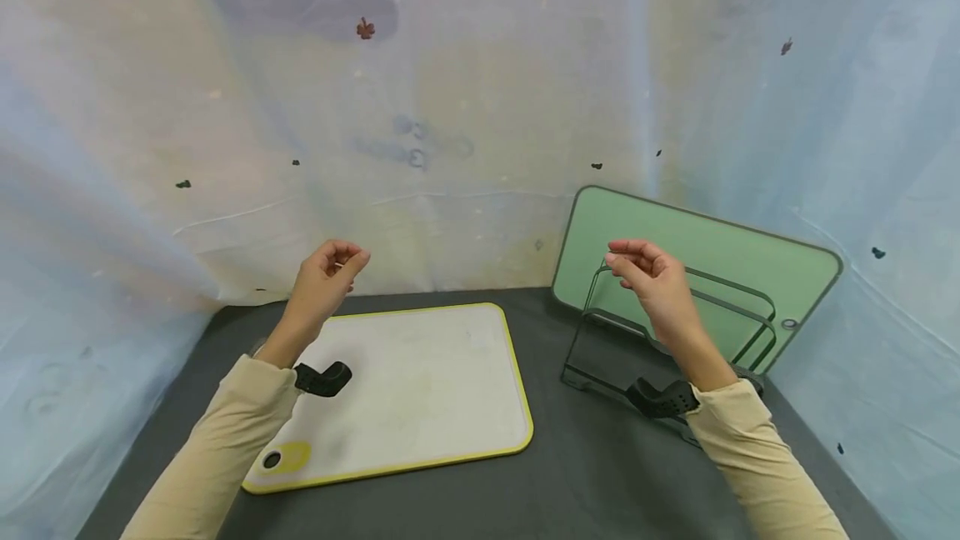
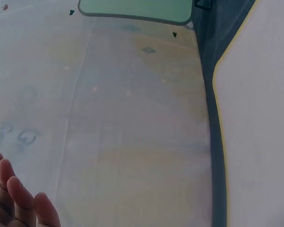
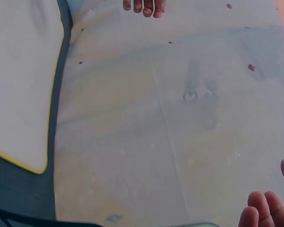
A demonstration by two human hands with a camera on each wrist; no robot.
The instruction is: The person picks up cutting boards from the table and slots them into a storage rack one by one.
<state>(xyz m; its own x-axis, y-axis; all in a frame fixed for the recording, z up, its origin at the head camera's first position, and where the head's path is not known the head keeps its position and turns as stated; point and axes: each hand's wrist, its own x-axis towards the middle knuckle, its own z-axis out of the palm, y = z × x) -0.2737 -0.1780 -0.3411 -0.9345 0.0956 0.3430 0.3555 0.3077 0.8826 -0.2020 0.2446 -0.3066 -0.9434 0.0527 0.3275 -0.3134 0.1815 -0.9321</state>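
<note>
My left hand (image 1: 321, 283) hovers above the far left part of a white cutting board with a yellow rim (image 1: 408, 394), its fingers loosely bent around nothing. The board lies flat on the dark table. In the head view my right hand (image 1: 656, 282) is raised in front of a wire rack (image 1: 600, 386) and a green cutting board (image 1: 720, 261), likewise holding nothing. That green board leans at a slant behind the rack, against the curtain. Fingers (image 2: 23, 196) of the left hand show at the lower left of its wrist view.
A pale curtain (image 1: 450, 107) with small leaf prints encloses the back and both sides. The dark table (image 1: 540, 482) runs between the white board and the rack. Each wrist carries a black strapped-on mount (image 1: 324, 379).
</note>
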